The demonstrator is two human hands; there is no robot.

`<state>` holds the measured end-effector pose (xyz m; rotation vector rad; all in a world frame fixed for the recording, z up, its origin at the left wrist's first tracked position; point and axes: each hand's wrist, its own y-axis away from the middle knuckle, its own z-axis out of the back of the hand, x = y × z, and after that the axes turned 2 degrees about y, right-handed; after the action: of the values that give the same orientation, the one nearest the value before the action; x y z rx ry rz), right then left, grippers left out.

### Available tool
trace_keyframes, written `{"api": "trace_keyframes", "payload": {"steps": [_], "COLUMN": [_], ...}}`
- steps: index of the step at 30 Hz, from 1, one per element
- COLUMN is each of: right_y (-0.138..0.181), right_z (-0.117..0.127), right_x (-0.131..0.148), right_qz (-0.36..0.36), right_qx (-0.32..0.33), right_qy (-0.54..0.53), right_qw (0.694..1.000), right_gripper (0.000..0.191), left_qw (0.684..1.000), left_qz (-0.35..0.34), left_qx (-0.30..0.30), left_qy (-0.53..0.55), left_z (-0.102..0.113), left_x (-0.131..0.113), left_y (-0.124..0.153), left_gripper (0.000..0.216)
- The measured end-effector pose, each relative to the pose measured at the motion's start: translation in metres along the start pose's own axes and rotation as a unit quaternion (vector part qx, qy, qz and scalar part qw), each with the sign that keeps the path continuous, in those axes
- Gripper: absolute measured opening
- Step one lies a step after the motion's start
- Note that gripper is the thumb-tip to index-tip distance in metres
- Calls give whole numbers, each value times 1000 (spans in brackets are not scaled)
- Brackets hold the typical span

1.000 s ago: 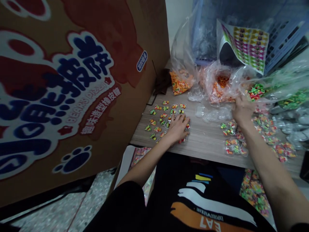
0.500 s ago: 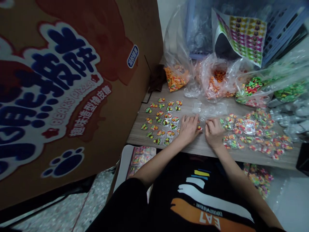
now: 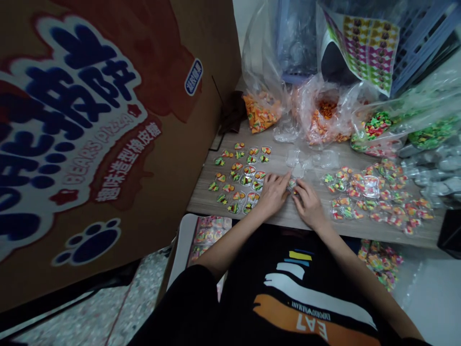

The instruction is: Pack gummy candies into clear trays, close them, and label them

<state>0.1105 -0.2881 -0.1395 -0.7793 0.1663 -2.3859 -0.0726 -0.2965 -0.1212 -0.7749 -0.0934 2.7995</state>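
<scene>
Near the middle of the table, a small clear plastic tray [image 3: 292,183] with colourful pieces inside sits between my hands. My left hand [image 3: 272,193] has its fingertips closed on the tray's left side. From the right, my right hand [image 3: 309,203] pinches the other edge with thumb and fingers. Left of my hands lie rows of filled clear trays [image 3: 249,175] with green, red and orange eraser-like pieces. To the right, a spread of more filled trays [image 3: 370,186] partly overlaps. Clear trays without visible pieces [image 3: 313,159] lie just beyond my hands. My fingers partly cover the held tray.
A tall printed carton [image 3: 151,86] walls off the left side. Along the back stand bags of orange pieces [image 3: 262,115], more orange bits [image 3: 326,113] and green-red pieces [image 3: 378,126], before a blue plastic crate [image 3: 414,53]. A black object [image 3: 450,233] is at the right edge.
My right hand has moved left and slightly down, from apart to touching the small tray beside my left hand. My left hand has shifted slightly left. The view has moved a little.
</scene>
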Motion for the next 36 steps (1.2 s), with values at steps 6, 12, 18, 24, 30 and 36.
{"api": "trace_keyframes", "payload": {"steps": [6,12,18,24,30,36], "right_y": [-2,-9,-13,-9,-1,19], "right_z": [0,2,5,0,-4,-6], "right_x": [-3,-11,-16,-21,-10,14], "right_qz": [37,83,112,154,123,68], "right_qx": [20,64,105,132,144,112], "right_qy": [-10,-10,8,22,81,134], "right_qw": [999,994,988,979,979,982], "right_gripper": [34,42,47,54,68,65], "left_qw": [999,999,1000,998,996,997], "left_qz": [-15,-19,-10,27,29,28], "left_qx": [16,17,-4,-32,-28,-42], "left_qy": [29,38,16,-53,-84,-59], "left_z": [4,6,7,9,11,13], "left_x": [13,20,14,9,9,9], "left_y": [0,3,8,11,10,11], "left_gripper": [61,61,41,30,28,25]}}
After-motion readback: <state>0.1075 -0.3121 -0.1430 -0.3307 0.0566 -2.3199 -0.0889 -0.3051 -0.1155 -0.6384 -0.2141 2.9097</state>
